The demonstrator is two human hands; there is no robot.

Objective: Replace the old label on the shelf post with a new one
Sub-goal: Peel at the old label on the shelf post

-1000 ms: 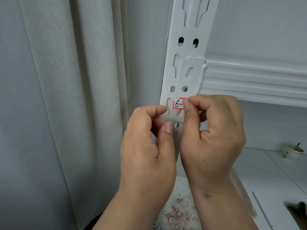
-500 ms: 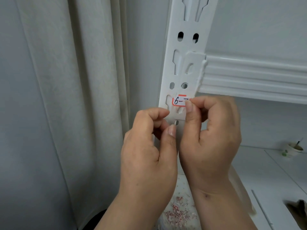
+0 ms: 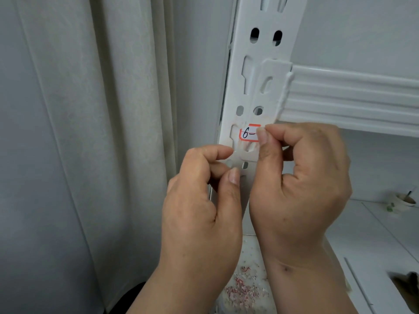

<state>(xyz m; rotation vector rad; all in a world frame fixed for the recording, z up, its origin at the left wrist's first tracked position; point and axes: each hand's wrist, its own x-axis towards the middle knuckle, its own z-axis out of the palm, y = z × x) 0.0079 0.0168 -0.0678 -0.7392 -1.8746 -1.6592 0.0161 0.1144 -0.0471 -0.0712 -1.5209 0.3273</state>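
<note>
The red-edged label (image 3: 249,133) sat on the white shelf post (image 3: 256,91). The right hand (image 3: 299,182) pinched its edge at 3 o'clock. The left hand (image 3: 201,200), at 7 o'clock, had fingertips pressed together, holding nothing I could see.

The small white label with an orange-red border (image 3: 249,133) on the white perforated metal shelf post (image 3: 260,87) shows only a handwritten "6-"; its right part, toward 3 o'clock, is covered by the thumb of the right hand (image 3: 301,184), so the remaining writing cannot be read. The post runs off the top edge at 12 o'clock, and lower down it is hidden behind both hands. A dark object (image 3: 408,281) at 4 o'clock is cut by the right edge and too blurred to identify.
</note>
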